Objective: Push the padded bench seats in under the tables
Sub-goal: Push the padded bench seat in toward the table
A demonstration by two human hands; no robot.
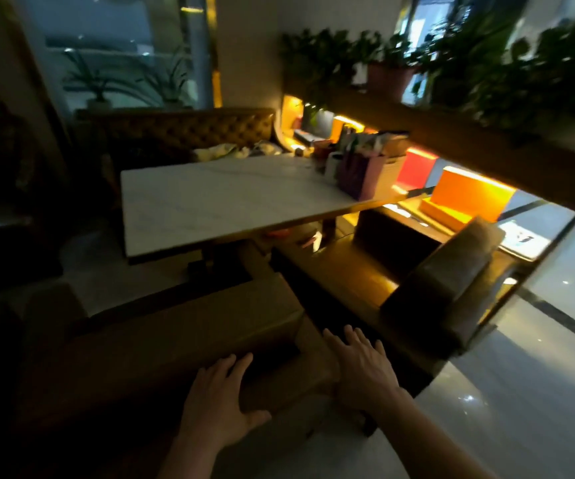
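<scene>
Pressing both spread hands, left hand [222, 397] and right hand [362, 368], flat on my padded bench seat [182, 337], lower centre frame; it sits mostly outside the table [217, 198]. Pushing remains.

left hand [218, 399] flat on bench seat [161, 344] | right hand [362, 366] flat | table [231, 198] beyond

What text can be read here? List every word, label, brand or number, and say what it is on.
None can be read.
Purple bag on the white table: any print is too blurred.
Items standing behind the bag: labels are blurred.
White sheet past the bench back: dark marks, too small to read.
Orange box: no text shows.
</scene>
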